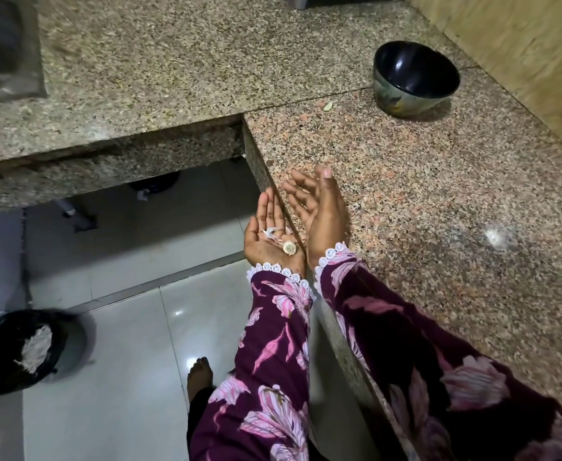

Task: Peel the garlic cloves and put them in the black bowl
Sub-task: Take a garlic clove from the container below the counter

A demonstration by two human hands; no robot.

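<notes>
While our L hand (273, 234) lies palm-up off the counter edge w/ garlic root stub (289, 249) & skin scraps (270, 232) loose on it, R hand (319, 207), open & empty, sits beside, nearer the black bowl (414, 82) far up-right.

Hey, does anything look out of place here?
A stray scrap, maybe garlic skin, lies on the counter left of the bowl. Peels and a root end sit in the open left hand, not binned.
</notes>
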